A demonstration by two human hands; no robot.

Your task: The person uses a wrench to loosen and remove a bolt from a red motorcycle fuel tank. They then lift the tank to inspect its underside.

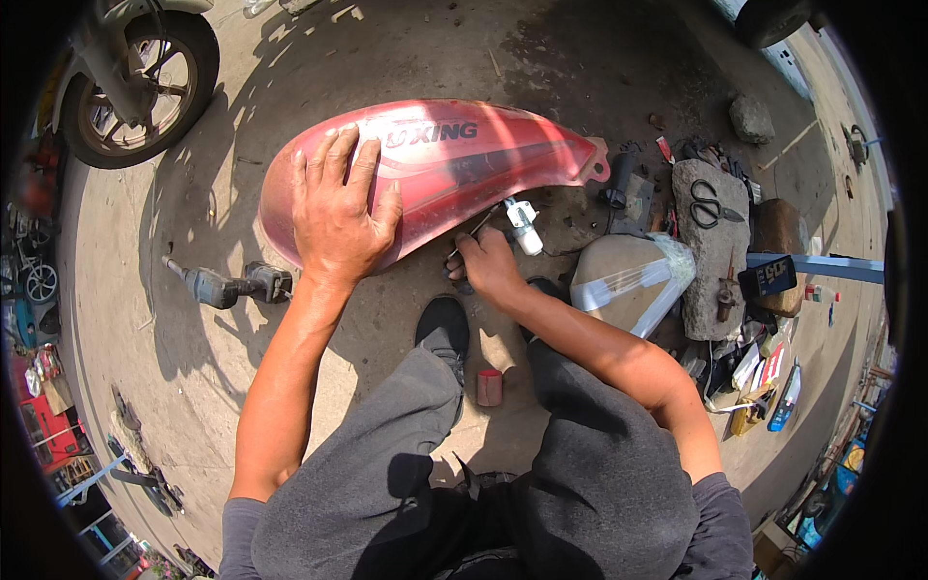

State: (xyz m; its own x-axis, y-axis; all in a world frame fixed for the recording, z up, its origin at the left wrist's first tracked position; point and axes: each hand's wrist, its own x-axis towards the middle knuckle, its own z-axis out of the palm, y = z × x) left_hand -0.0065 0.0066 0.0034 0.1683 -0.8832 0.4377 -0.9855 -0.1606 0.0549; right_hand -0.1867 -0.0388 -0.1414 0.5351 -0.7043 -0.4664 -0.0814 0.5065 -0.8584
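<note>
A red motorcycle fuel tank (474, 159) lies on its side on the ground in front of me, its narrow end with a lug toward the right. My left hand (338, 203) rests flat on its rounded left end, fingers spread. Close to the tank's lower edge, my right hand (486, 264) is closed around a thin metal tool (485, 220) that slants up toward the tank. The kind of tool is not clear, and its lower part is hidden in the fingers. Just right of that hand, a white fitting with a rounded end (526, 239) sits at the tank's edge.
A cordless power tool (224, 288) lies left of the tank. A small red cylinder (489, 387) is between my feet. On the right are a taped grey panel (619, 266) and a stone slab (715, 261) bearing scissors (716, 206). A motorcycle wheel (145, 97) stands far left.
</note>
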